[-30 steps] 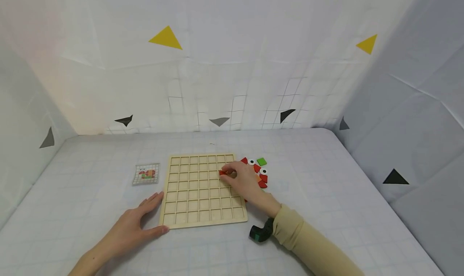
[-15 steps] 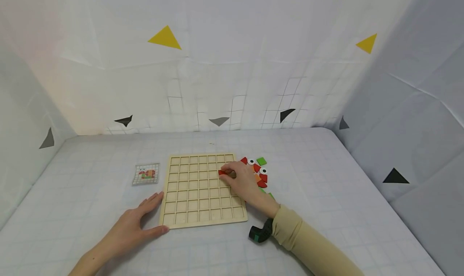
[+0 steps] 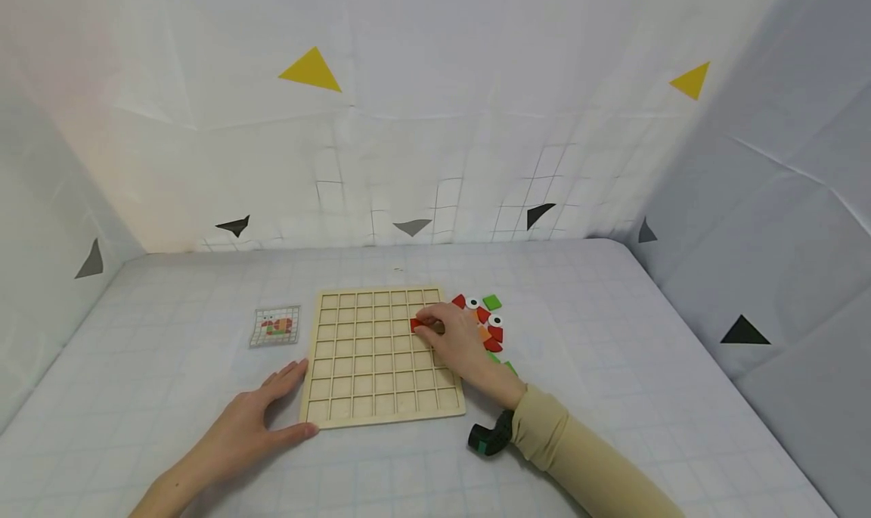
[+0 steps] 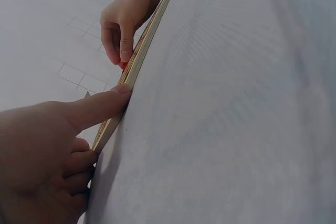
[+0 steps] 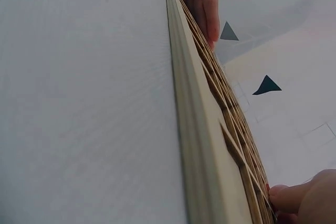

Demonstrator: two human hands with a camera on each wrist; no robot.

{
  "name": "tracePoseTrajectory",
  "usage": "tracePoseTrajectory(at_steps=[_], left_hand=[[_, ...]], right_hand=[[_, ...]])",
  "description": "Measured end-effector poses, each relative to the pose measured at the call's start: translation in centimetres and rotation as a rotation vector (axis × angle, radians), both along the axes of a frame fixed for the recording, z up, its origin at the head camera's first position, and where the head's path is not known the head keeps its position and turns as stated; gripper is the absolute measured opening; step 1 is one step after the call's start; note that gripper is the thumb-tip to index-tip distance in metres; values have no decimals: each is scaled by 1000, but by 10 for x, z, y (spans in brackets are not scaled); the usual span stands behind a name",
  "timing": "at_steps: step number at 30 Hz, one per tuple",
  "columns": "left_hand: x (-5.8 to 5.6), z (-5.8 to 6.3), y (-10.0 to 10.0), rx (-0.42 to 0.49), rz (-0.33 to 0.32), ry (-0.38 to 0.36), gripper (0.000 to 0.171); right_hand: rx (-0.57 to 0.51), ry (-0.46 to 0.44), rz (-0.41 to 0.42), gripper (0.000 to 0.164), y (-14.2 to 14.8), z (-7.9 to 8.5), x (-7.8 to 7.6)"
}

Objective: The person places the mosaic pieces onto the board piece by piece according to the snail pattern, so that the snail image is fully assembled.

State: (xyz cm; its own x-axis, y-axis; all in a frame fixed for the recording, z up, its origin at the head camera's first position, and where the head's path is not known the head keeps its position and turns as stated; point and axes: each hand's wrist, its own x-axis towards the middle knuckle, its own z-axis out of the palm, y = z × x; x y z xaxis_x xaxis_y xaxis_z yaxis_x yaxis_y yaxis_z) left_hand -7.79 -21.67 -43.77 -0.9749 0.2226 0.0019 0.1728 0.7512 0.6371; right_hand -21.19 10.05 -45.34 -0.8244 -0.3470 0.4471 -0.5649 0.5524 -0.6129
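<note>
A square wooden grid board (image 3: pixel 364 349) lies on the table in front of the person. The left hand (image 3: pixel 248 423) rests at its near left corner, thumb on the front edge and fingertips along the left side. Over the upper right cells, the right hand (image 3: pixel 459 340) pinches a small red tile (image 3: pixel 415 325) between thumb and fingers, low at the board. That tile is partly hidden by the fingertips. In the left wrist view, the left thumb (image 4: pixel 102 106) touches the board's side. The right wrist view shows the right fingertips (image 5: pixel 286 198) at the grid's far side.
Right of the board lie several loose tiles: red ones (image 3: pixel 494 335), white eye tiles (image 3: pixel 495 321) and green ones (image 3: pixel 492 302), some behind the right hand. A picture card (image 3: pixel 274 326) lies on the left. A black device (image 3: pixel 488 438) sits at the right wrist.
The red tile has turned or shifted very slightly between the right fingertips. Both hands and the board keep nearly the same places.
</note>
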Motion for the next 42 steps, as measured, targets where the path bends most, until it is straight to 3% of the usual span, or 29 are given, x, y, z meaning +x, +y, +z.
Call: tracePoseTrajectory(at_steps=[12, 22, 32, 42], left_hand=[[-1, -2, -1, -2, 1, -15, 97], [-2, 0, 0, 4, 0, -18, 97], [-2, -1, 0, 9, 2, -23, 97], [-1, 0, 0, 7, 8, -28, 97]], right_hand=[[2, -15, 13, 19, 0, 2, 2], [55, -106, -43, 22, 8, 21, 7], [-21, -119, -47, 22, 54, 17, 6], [25, -128, -136, 24, 101, 12, 5]])
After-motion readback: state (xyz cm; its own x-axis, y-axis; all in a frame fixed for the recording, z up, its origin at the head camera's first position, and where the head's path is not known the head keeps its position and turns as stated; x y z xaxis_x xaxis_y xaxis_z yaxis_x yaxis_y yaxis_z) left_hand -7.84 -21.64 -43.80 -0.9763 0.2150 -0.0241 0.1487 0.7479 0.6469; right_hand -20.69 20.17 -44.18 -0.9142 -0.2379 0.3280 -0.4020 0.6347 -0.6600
